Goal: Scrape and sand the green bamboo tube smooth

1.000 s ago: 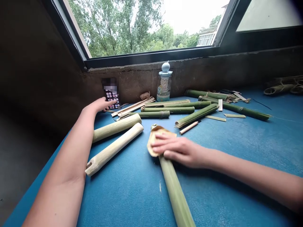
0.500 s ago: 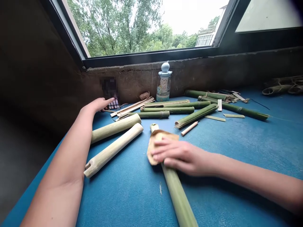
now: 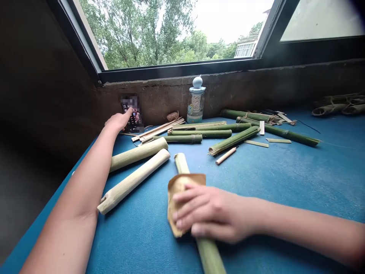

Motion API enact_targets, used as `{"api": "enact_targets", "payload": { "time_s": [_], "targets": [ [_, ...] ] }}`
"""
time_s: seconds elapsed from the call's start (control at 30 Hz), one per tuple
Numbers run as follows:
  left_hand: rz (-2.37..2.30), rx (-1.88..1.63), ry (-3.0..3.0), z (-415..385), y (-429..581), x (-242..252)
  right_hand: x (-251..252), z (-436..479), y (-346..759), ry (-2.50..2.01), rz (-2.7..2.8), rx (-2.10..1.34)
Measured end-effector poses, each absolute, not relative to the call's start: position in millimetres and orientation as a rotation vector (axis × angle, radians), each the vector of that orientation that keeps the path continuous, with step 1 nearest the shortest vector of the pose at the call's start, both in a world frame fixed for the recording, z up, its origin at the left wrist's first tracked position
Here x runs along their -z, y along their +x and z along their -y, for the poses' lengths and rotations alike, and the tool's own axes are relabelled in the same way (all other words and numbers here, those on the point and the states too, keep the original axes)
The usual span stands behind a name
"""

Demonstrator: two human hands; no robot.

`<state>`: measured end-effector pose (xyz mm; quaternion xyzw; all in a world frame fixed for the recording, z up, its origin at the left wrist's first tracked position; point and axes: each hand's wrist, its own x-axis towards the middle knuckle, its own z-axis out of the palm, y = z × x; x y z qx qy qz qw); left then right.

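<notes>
My left hand [image 3: 117, 121] reaches to the far left, with its index fingertip on the screen of a smartphone [image 3: 134, 121] propped against the wall. The phone's top part is blurred out. My right hand [image 3: 212, 215] lies flat over a tan, curled bamboo sheath [image 3: 178, 194], pressing it around a long green bamboo stalk [image 3: 180, 163]. The hand and sheath hide the stalk's middle, and its near end runs toward the bottom of the picture.
Pale split bamboo tubes [image 3: 132, 180] lie left of the stalk. Green bamboo lengths [image 3: 234, 140], strips and a ball of twine [image 3: 172, 116] lie farther back, beside a blue-capped glass jar [image 3: 196, 102]. The blue table [image 3: 285, 182] meets a concrete wall under a window.
My right hand and the sheath have slid toward me along the stalk, baring more of its far end. My left fingertip has moved up onto the phone screen.
</notes>
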<state>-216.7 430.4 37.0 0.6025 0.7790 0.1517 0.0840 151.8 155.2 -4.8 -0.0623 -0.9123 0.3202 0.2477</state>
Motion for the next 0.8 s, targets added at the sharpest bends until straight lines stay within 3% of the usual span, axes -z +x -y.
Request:
{"api": "enact_targets", "payload": {
  "time_s": [0.1,0.3,0.5,0.67,0.8],
  "targets": [
    [-2.346,-0.453,1.678,-430.4,-215.9,-37.5,4.1,-148.2,147.0,-0.029,2.552,-0.940],
    [-2.142,-0.501,1.662,-429.2,-221.3,-29.3,12.4,-175.1,169.0,-0.478,2.435,-0.824],
    [-1.946,-0.382,1.681,-412.6,-228.2,-37.2,2.4,-153.8,154.3,-0.088,2.590,-1.021],
    [-1.939,-0.284,1.678,-408.0,-236.7,-40.2,10.6,-181.4,173.5,-0.533,2.436,-0.891],
    [-1.949,-0.259,1.730,-410.6,-240.0,-38.2,-0.9,-149.3,153.9,-0.208,2.579,-0.981]
  ]
}}
